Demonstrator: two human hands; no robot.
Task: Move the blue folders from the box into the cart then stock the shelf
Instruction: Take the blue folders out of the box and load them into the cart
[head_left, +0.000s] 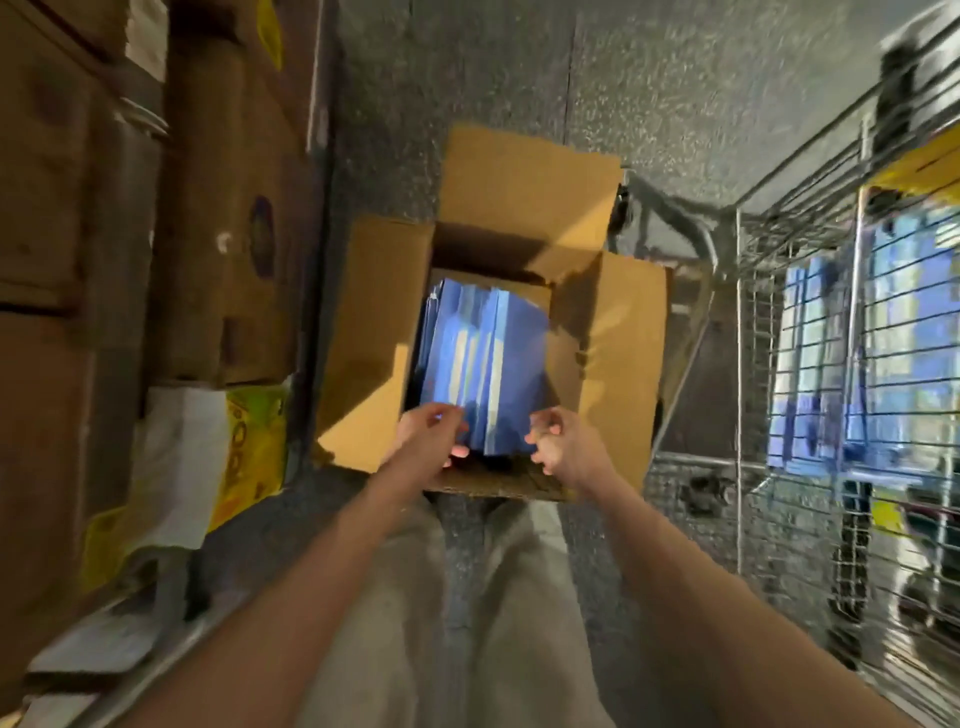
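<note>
- Stacked cartons (223, 208) stand well left of the box (374, 322); they are no part of this step.
- My left hand (431, 434) is at the box's near edge; its fingers curl over the near left corner of the blue folders (483, 358), pinching them.
- The folders stand on edge in the middle of the open box, slightly fanned; I'd square a batch before lifting.
- My right hand (558, 441) is just beside the near right corner; its fingers are loosely hooked, spread, and closed on nothing; it should clamp that side, then both hands lift straight up, clear of the flaps.
- The cart (810, 218) stands right of the box; loaded folders (810, 364) lie inside.
</note>
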